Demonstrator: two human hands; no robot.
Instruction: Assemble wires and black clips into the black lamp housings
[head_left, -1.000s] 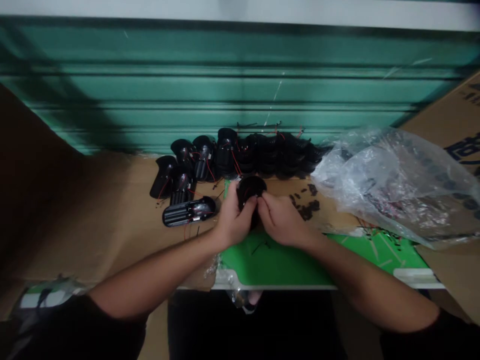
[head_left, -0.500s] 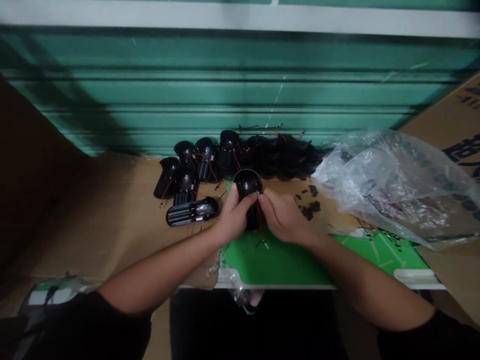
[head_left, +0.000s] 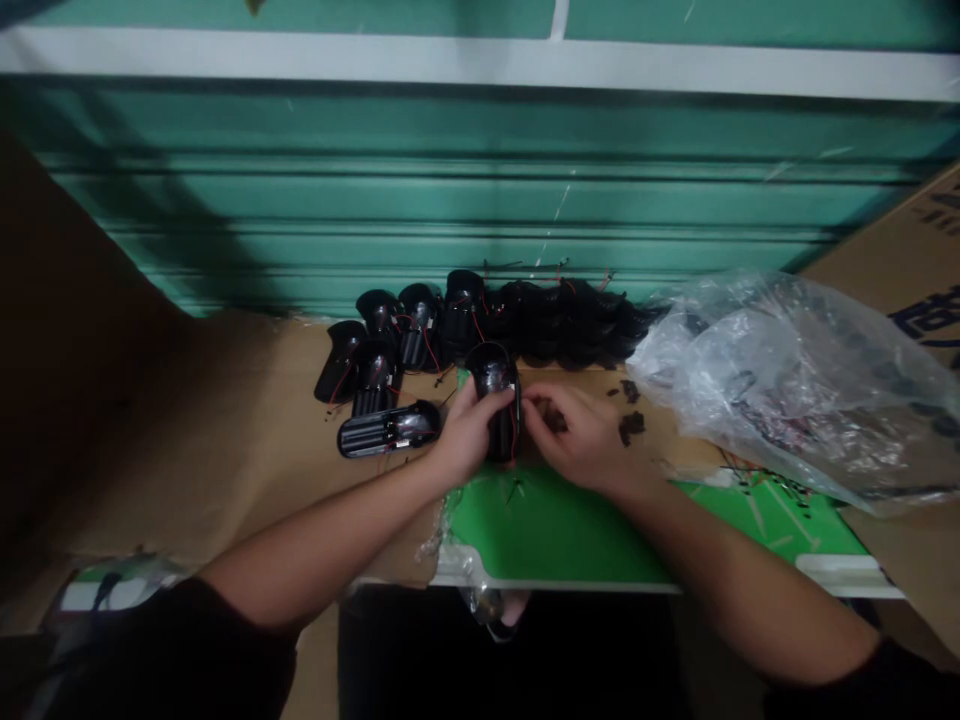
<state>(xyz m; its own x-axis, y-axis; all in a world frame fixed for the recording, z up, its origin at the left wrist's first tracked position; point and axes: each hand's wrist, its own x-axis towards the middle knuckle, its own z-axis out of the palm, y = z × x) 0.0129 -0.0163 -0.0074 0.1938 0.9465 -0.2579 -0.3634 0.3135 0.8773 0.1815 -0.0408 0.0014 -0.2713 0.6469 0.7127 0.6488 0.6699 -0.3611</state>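
Note:
A glossy black plastic housing with thin red wires stands in front of me, above the far edge of the green board. Its rounded end points away from me. My left hand is closed around its left side, with the thumb lying across the front near a small white spot. Just right of the housing, my right hand is curled, thumb and forefinger brought together. A narrow gap separates those fingertips from the housing. Whatever they pinch, if anything, is too small to make out. Wires hang from the housing's lower end.
Several similar black housings lie to the left and in a row along the green wall. Small dark pieces lie right of my hand. A clear plastic bag covers the right side. The green board lies on cardboard.
My right hand has come away from the housing a little to the right. My left hand still holds it. The whole view has shifted slightly downward.

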